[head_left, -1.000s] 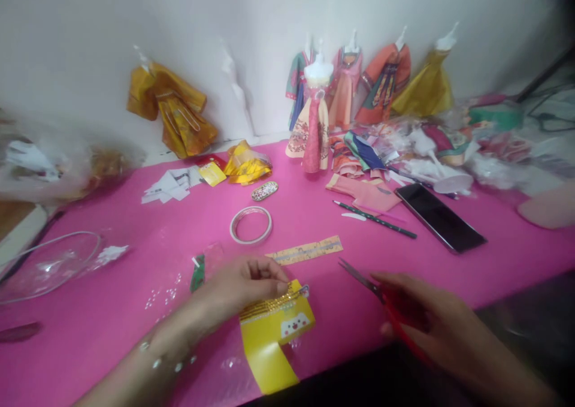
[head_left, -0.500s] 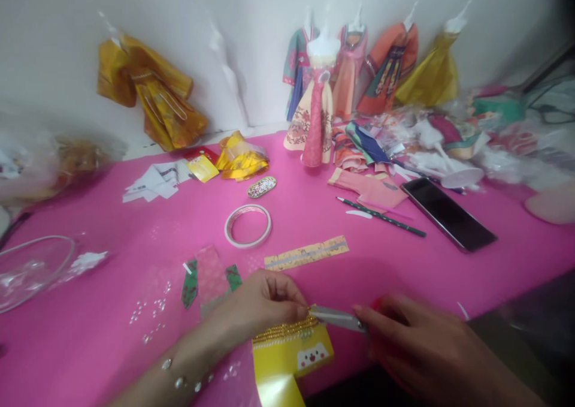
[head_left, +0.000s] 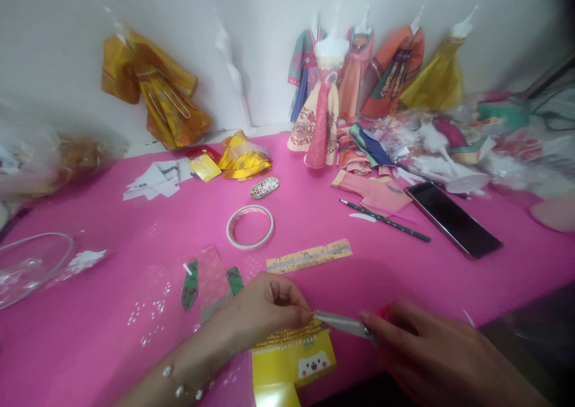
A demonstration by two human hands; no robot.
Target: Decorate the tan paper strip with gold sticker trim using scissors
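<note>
From the head camera, the left hand (head_left: 265, 311) pinches the gold-trimmed top edge of a yellow paper piece (head_left: 291, 362) lying at the near edge of the pink bench (head_left: 103, 335). The right hand (head_left: 431, 353) grips red-handled scissors (head_left: 344, 324), with the blade tips touching that trim beside the left fingertips. A tape ring (head_left: 250, 226) and a patterned paper strip (head_left: 309, 256) lie just beyond, and a phone (head_left: 453, 219) sits further right.

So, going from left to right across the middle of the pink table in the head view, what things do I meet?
Clear plastic bowl → pink paper piece with green edges → patterned paper strip → black phone.
</note>
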